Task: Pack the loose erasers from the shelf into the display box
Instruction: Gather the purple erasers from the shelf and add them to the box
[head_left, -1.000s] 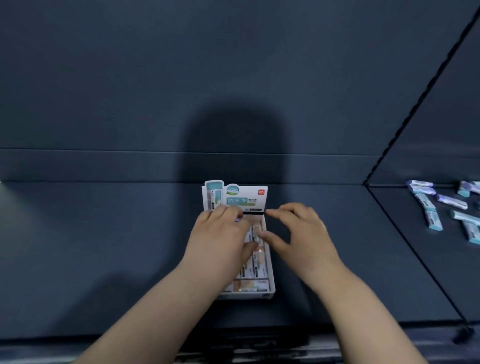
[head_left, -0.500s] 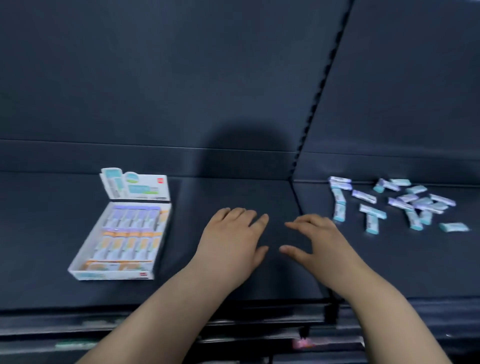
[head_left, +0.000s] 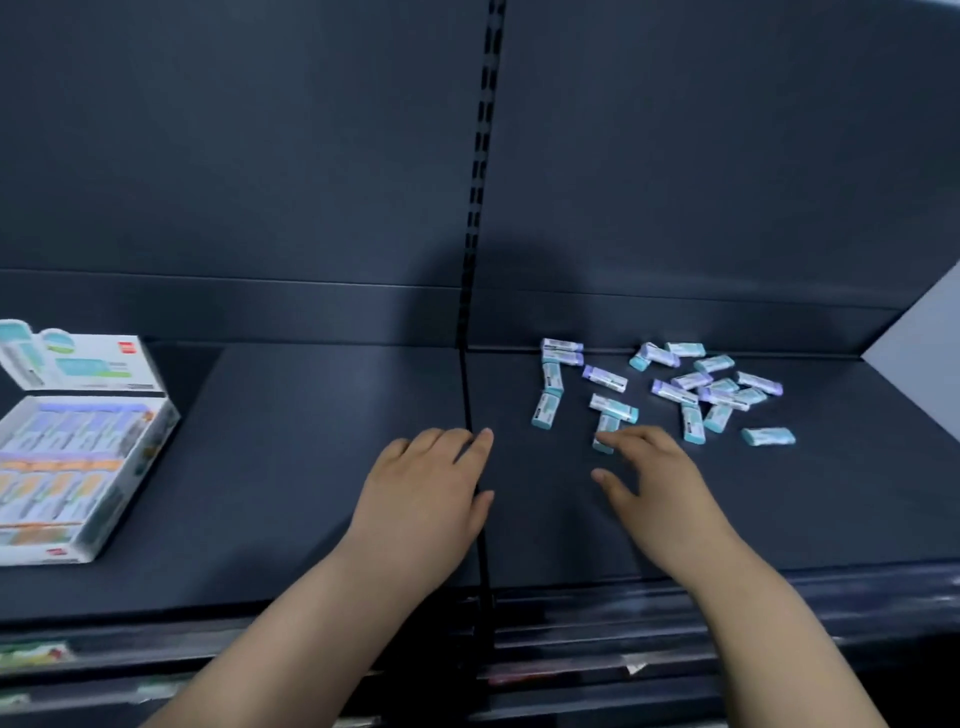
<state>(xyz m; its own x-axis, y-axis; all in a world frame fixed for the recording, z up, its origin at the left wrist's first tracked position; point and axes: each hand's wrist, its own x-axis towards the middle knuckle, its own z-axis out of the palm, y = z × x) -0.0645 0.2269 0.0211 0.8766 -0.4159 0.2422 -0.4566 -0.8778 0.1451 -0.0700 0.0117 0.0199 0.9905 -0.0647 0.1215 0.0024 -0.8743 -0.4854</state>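
Dark grey shelf boards run the full width of the view, backed by a plain back panel of the same colour and split down the middle by a black slotted strip. At the far left sits the display box, white, with its printed lid flap standing up behind. The picture's edge cuts off its left side, and motion blur makes the printing unreadable. Rows of packed erasers fill it (purple at the back, orange nearer), though blur hides how many.

On the right half of the shelf, well apart from the box, lie the loose erasers in a scattered cluster — some overlap, so a count is unsure.

The left hand is palm down with fingers straight and together, holding nothing, its fingertips at the slotted strip. The right hand is also palm down, fingers loosely spread and gripping nothing; its forefinger covers the lower end of the nearest eraser, and I cannot tell whether it touches.

Below the shelf's front edge a price rail shows only smeared labels — too blurred to read.
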